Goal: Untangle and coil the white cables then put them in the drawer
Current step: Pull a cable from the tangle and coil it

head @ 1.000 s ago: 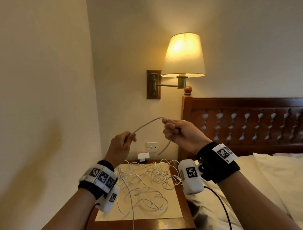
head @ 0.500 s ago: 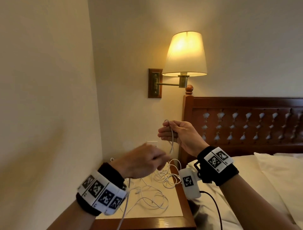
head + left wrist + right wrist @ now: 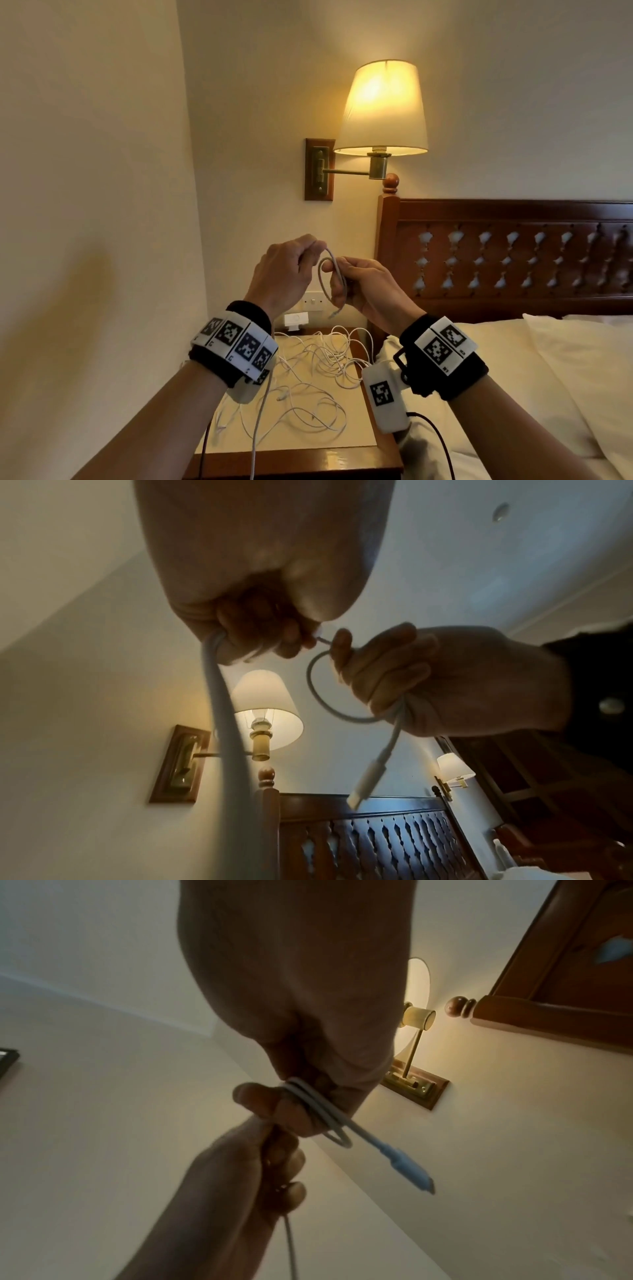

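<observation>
Where a second ago the white cable (image 3: 331, 274) ran as one open arc between two separated hands, it is now gathered into a small loop, with both hands brought close together in front of the wall.

Item, cable in hand: first turn of the coil formed. Right hand (image 3: 368, 291), fingers (image 3: 377, 666) curled round the loop and clamping its turns. Plug end (image 3: 365, 780) hangs free below that hand. Left hand (image 3: 284, 270), fingers (image 3: 260, 631) clenched on the running length, which drops past the left wrist toward the worktop (image 3: 342, 459).

Item, remaining white cables (image 3: 308, 387): loose tangle lying on the worktop's pale inlay, beside the bed (image 3: 513, 370). Whether the held cable is fully free of that tangle cannot be told.

Item, drawer: not in view in any picture.

Item, surroundings: lit wall lamp (image 3: 382, 109), carved wooden headboard (image 3: 513, 253).

Assessment: the change marks the passage from drawing one cable out to winding it. Coiling of this cable looks only just begun, most of its length not yet wound. The tangle, and all stowing, remain outstanding.
</observation>
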{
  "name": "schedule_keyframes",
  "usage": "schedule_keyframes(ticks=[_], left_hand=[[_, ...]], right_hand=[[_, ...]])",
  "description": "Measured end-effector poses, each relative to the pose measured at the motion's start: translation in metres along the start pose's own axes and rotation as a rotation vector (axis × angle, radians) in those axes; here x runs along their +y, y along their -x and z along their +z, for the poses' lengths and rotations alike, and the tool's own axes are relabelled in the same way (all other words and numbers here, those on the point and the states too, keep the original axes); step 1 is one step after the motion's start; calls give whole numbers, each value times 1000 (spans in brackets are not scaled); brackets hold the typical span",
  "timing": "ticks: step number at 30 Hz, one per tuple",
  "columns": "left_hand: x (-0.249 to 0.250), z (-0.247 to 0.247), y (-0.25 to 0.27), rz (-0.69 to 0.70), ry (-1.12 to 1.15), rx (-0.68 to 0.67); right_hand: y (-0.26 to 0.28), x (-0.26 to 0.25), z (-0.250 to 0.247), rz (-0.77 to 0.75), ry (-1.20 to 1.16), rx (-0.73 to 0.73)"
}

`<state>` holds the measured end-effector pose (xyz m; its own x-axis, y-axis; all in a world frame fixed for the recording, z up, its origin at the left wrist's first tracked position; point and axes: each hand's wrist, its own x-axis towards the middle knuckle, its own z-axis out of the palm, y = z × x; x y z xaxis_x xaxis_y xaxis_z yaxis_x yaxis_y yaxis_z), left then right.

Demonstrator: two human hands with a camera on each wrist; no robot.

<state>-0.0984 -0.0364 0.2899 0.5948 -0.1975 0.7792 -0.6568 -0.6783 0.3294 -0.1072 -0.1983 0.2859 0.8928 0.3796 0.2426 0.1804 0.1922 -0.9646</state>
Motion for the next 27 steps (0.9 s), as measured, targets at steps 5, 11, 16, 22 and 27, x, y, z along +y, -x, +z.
schedule_keyframes(ticks=[5,11,16,22,27], left_hand=[[-14,5,3,-193,353,-124],[-14,8,6,-291,497,-125],[-19,14,11,-326,539,-53],[-38,20,28,-236,462,-38],[-74,34,75,-300,321,-84]], right_hand=[[4,-5,-2,77,-109,-53],[4,-4,1,152,-329,-79],[-4,2,1,164,-457,-124],[-6,-7,-4,131,-563,-100],[-7,-18,-21,88,-641,-39]])
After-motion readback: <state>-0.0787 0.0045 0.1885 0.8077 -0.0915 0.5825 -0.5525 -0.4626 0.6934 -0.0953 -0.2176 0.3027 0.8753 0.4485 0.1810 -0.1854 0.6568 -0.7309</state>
